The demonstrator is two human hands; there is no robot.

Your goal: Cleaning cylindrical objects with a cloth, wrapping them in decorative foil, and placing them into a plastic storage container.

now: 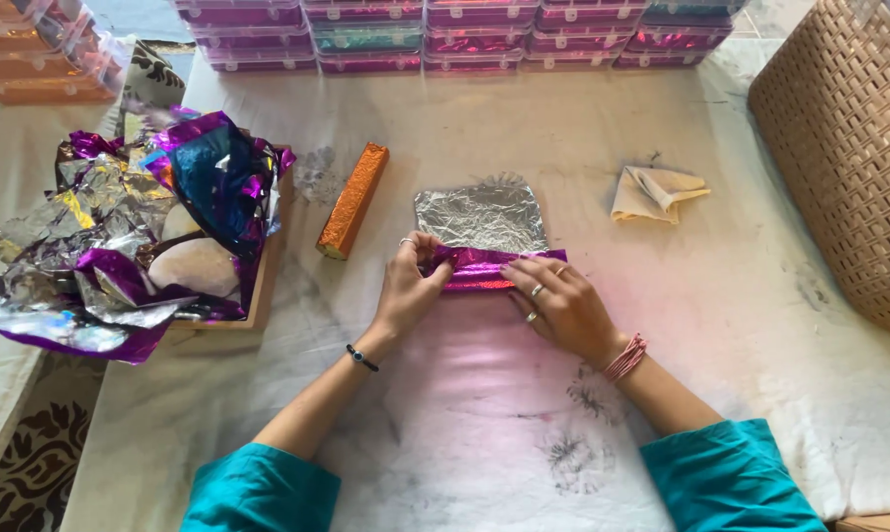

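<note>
At the middle of the cloth-covered table, the person is pressing a purple foil sheet with both hands, its silver side lying flat just beyond the fingers. Their left hand is pinching the rolled purple edge at its left end; their right hand is lying open, fingers flat on the roll's right part. An orange foil-wrapped bar is lying near the sheet, to its left. Farther left, a heap of crumpled foils is sitting in a wooden tray. A woven basket is standing at the right, and stacked plastic boxes are lining the far edge.
</note>
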